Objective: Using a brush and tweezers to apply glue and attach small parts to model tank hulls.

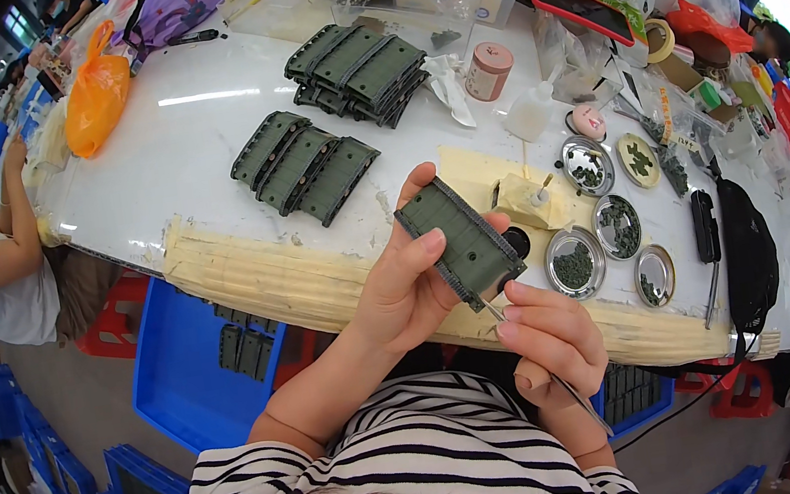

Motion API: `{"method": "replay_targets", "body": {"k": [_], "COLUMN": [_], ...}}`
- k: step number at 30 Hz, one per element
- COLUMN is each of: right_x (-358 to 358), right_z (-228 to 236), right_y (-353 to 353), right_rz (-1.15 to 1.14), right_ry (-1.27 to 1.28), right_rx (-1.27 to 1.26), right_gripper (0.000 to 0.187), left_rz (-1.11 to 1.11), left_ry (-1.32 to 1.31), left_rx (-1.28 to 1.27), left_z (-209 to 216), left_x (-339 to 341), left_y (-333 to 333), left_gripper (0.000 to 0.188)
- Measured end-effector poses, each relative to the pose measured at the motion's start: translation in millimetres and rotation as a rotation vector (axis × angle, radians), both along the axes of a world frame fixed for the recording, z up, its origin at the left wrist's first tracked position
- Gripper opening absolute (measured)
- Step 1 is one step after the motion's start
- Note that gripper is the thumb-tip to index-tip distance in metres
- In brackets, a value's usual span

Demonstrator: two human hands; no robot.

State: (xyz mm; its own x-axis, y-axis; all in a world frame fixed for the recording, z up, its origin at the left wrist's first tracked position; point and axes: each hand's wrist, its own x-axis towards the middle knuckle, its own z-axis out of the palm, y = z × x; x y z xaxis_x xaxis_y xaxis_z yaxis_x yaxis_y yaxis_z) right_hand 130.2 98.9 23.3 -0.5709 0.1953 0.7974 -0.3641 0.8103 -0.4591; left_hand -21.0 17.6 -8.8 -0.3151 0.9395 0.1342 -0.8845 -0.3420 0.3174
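- White counter [196, 123] carries stacked green panels and small metal dishes [575, 264].
- Left hand [401, 292] grips a ribbed olive-green rectangular panel [460, 243], tilted up for access.
- Right hand [550, 331] pinches thin metal tweezers [578, 401] against its lower edge.

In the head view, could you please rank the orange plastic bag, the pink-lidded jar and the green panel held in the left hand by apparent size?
1. Orange plastic bag
2. Green panel in the left hand, though nearness to the camera enlarges it
3. Pink-lidded jar

Round dishes [604, 228] right of held panel [463, 242], panel stacks [327, 120] behind.
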Motion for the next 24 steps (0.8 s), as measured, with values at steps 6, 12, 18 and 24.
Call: {"method": "replay_targets", "body": {"k": [6, 12, 18, 24], "right_x": [-1, -1, -3, -2], "right_z": [-2, -6, -9, -12], "right_y": [1, 0, 0, 1], "right_rz": [-0.006, -0.023, -0.025, -0.025], "right_ry": [0.009, 0.02, 0.036, 0.047], "right_rx": [-0.017, -0.018, -0.022, -0.003], "right_gripper": [0.031, 0.029, 0.027, 0.026], "left_rz": [-0.019, 0.002, 0.013, 0.006], "left_ry": [-0.025, -0.031, -0.019, -0.01], "left_rx": [-0.008, -0.007, -0.026, -0.02], "left_z": [0, -1, 0, -2], "left_x": [0, 1, 1, 1], "left_y": [0, 0, -1, 0], "left_gripper": [0.061, 0.061, 0.061, 0.061]}}
